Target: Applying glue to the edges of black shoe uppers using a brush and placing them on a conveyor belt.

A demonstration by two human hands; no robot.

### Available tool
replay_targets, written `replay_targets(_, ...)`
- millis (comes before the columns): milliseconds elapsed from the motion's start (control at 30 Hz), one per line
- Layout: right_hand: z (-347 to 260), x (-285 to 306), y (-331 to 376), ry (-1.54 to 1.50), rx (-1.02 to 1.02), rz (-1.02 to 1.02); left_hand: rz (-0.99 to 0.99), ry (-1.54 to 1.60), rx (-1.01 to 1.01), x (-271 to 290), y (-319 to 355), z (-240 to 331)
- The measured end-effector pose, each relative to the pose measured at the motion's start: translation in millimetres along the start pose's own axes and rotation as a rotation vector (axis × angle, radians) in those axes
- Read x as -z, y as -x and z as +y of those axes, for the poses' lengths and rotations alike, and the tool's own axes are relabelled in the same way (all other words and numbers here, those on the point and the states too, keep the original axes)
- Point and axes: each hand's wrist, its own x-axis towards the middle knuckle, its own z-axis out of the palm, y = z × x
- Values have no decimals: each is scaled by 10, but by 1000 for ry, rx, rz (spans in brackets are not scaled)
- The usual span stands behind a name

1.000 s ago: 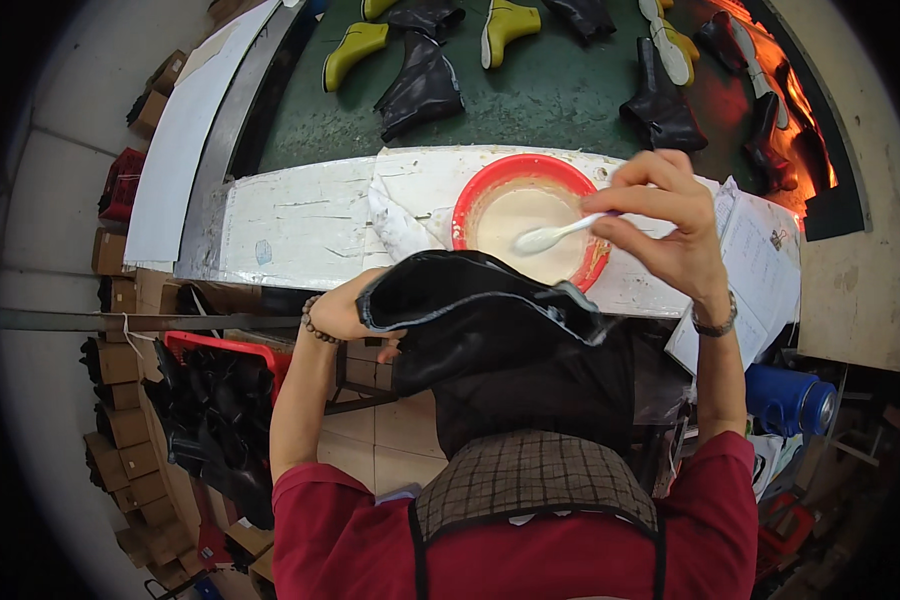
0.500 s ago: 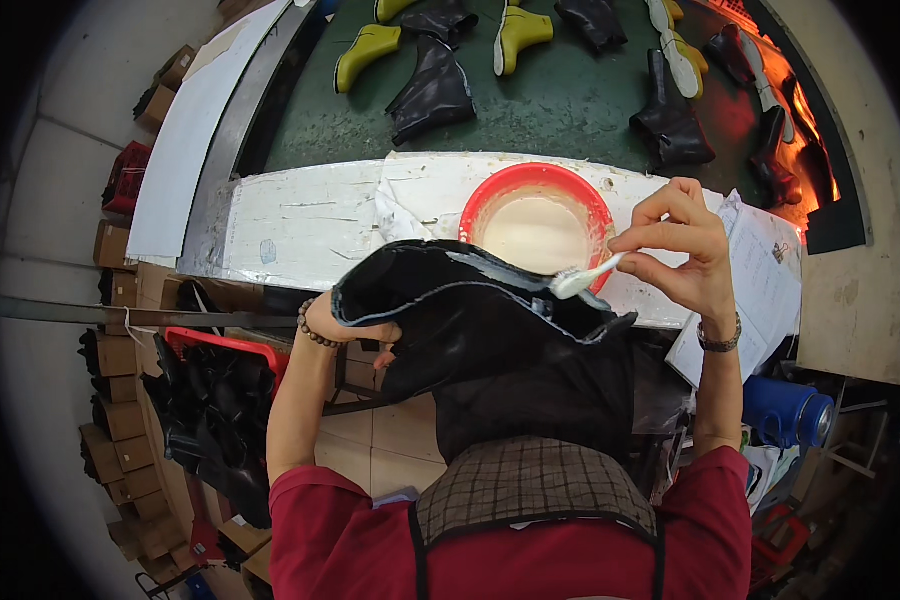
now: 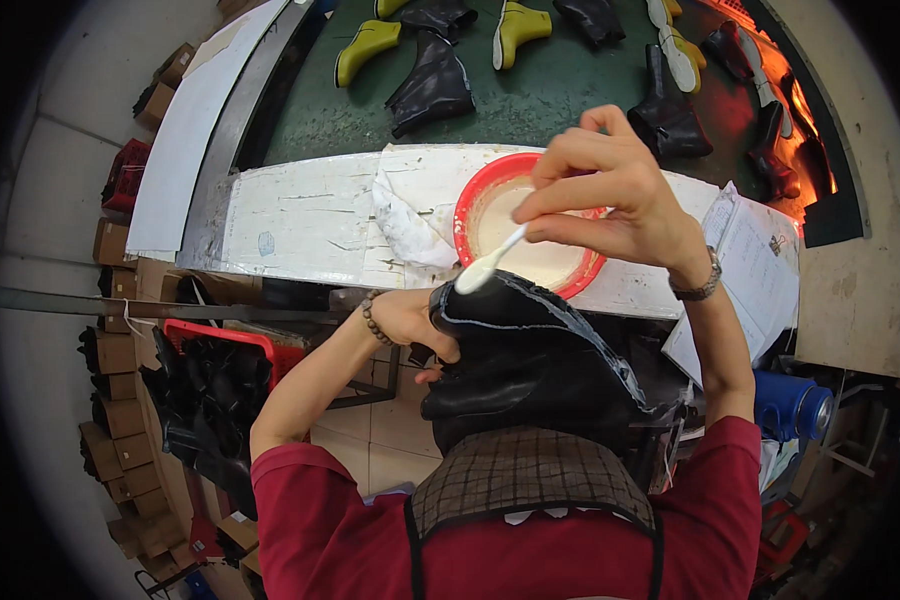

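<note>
Green conveyor belting (image 3: 570, 90) is running across the top of my view, and below it the paint-streaked white bench (image 3: 300, 215) is carrying one red basin (image 3: 467, 200) of creamy glue at about one o'clock from the boot. I am holding one black boot upper (image 3: 530, 370) in front of my apron, my left hand (image 3: 415, 325) gripping its edge at nine o'clock. My right hand (image 3: 610, 195) is pinching one white brush (image 3: 488, 268), its loaded tip touching the upper's rim at twelve o'clock. I judge I am gluing the rim; next calls for a steady, even stroke along the edge. On the belt I am counting roughly three yellow-green boots (image 3: 365, 48) and several black ones (image 3: 432, 85); one red crate (image 3: 220, 345) is sitting at eight o'clock.
</note>
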Motion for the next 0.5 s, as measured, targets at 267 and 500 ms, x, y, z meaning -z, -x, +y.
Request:
replay_targets(267,-51,12,94,25,-36,95,139,-108,-124,121,195,-62)
replay_targets(500,-57,7,382,-64,-135,181,235,-153,-311,555,579,-410)
